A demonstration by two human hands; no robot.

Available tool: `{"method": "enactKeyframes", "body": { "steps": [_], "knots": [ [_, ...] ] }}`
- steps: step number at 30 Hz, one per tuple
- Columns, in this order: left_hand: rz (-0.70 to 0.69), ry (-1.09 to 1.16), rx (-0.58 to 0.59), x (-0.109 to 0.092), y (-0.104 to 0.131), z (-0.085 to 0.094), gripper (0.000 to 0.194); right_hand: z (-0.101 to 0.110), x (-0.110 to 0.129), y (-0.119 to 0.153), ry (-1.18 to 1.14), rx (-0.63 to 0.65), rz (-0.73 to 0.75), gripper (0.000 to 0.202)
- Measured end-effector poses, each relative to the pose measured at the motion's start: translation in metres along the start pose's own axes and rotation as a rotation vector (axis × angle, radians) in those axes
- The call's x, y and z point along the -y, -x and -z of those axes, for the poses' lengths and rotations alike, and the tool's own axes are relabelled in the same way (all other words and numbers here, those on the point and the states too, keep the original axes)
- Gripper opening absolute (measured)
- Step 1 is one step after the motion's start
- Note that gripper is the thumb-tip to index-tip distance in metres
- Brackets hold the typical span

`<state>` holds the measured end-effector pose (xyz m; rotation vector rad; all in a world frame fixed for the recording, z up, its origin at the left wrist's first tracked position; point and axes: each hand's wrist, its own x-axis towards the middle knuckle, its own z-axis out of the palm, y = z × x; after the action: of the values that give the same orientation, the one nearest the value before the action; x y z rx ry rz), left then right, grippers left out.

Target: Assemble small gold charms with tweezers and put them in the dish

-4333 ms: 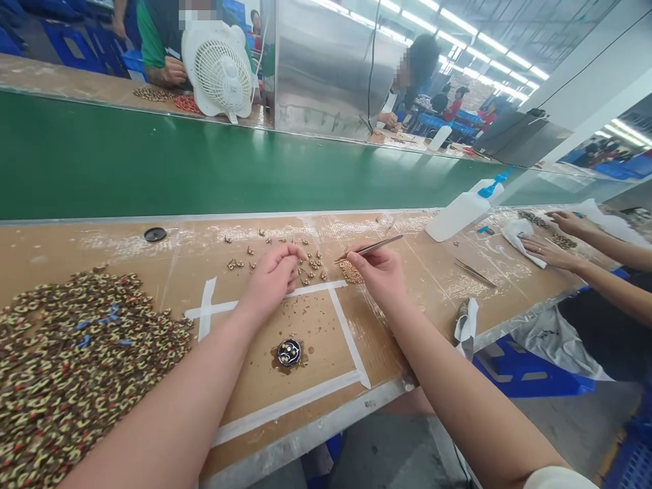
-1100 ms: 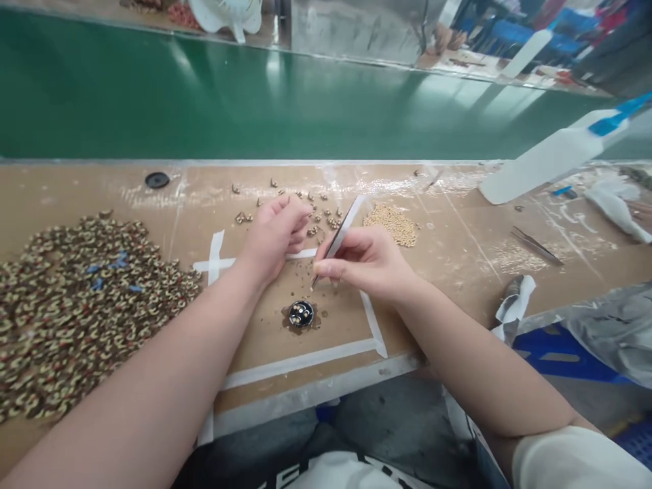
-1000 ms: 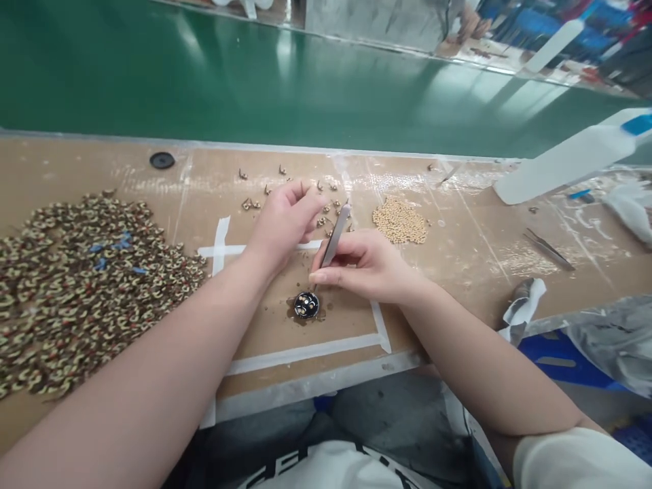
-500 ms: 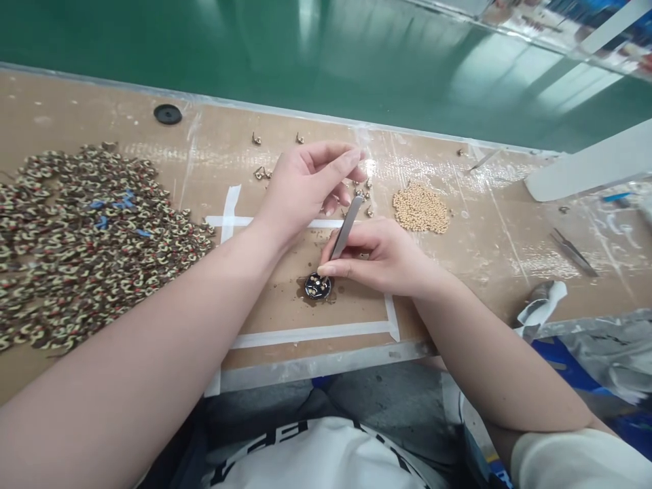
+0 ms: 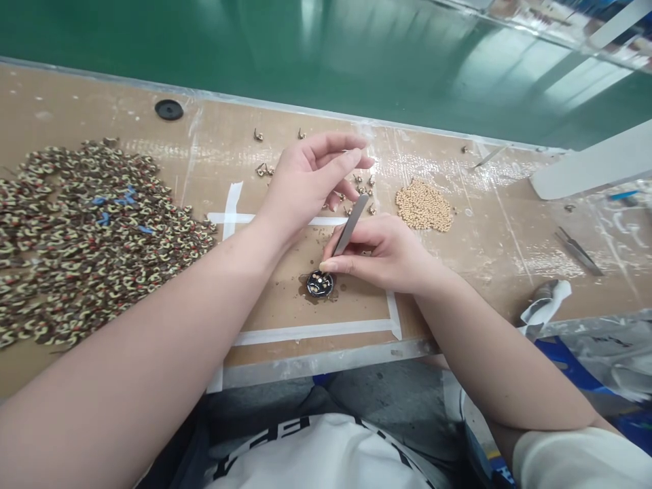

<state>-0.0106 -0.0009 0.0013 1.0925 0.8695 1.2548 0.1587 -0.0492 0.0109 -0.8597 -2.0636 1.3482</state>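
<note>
My right hand (image 5: pixel 390 255) is closed round a pair of metal tweezers (image 5: pixel 351 227), held slanting with the tips down. The tips meet a small round black dish (image 5: pixel 320 283) of dark, glossy liquid with several small pale beads in it; fingers partly hide its upper edge. Just beyond, my left hand (image 5: pixel 313 176) hovers above the board with loosely curled fingers apart, and nothing shows in it. Several small metallic pieces (image 5: pixel 359 182) lie near its fingertips. To the right of them is a heap of small gold-coloured beads (image 5: pixel 424 206).
A large pile of brown-and-cream curved pieces (image 5: pixel 102 251) with blue bits covers the left side. White tape (image 5: pixel 316 333) marks a rectangle around the dish. A black disc (image 5: pixel 169 109) lies at the back; more tweezers (image 5: pixel 579 251) and crumpled wrapping (image 5: pixel 546 304) lie right.
The view has shifted slightly. My left fingers have moved a little to the right. My right hand keeps the tweezers at the dish, almost in the same place.
</note>
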Motion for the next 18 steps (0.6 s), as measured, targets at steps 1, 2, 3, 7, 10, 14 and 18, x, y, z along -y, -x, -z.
{"method": "enactKeyframes", "body": {
  "steps": [1, 2, 3, 7, 10, 14, 18],
  "knots": [
    [0.004, 0.004, 0.002, 0.001, -0.001, 0.000, 0.012, 0.001, 0.001, 0.001, -0.048, -0.023, -0.018, 0.033],
    [0.009, 0.010, 0.002, 0.001, -0.001, 0.000, 0.013, 0.001, 0.001, 0.001, -0.111, -0.062, -0.033, 0.033],
    [0.011, 0.017, 0.001, 0.002, -0.001, 0.000, 0.015, 0.003, 0.002, 0.001, -0.183, -0.117, -0.047, 0.033],
    [-0.002, 0.028, -0.024, 0.001, -0.001, 0.001, 0.012, 0.011, 0.000, -0.002, -0.463, -0.418, -0.078, 0.038],
    [-0.026, 0.002, -0.054, 0.000, -0.001, 0.004, 0.015, 0.019, -0.006, -0.007, -0.575, -0.546, -0.089, 0.046],
    [-0.041, -0.052, -0.069, 0.001, -0.001, 0.007, 0.022, 0.026, -0.015, -0.012, -0.597, -0.560, -0.088, 0.045],
    [-0.032, -0.025, -0.057, 0.000, -0.001, 0.007, 0.021, 0.023, -0.015, -0.010, -0.599, -0.547, -0.081, 0.042]
  ]
}}
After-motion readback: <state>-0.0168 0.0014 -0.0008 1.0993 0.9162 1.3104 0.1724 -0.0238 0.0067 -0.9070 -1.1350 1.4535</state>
